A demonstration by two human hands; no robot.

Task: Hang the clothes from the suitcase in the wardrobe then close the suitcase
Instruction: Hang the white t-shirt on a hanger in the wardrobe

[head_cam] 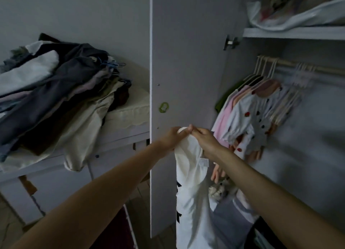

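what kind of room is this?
Likely a bedroom or closet corner at home: an open wardrobe door, a rail of hung clothes, and a pile of clothes beside it.

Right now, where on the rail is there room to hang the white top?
The rail looks bare at its right end, past the pale hangers. Its left part is crowded with hung clothes. Both hands hold the white top.
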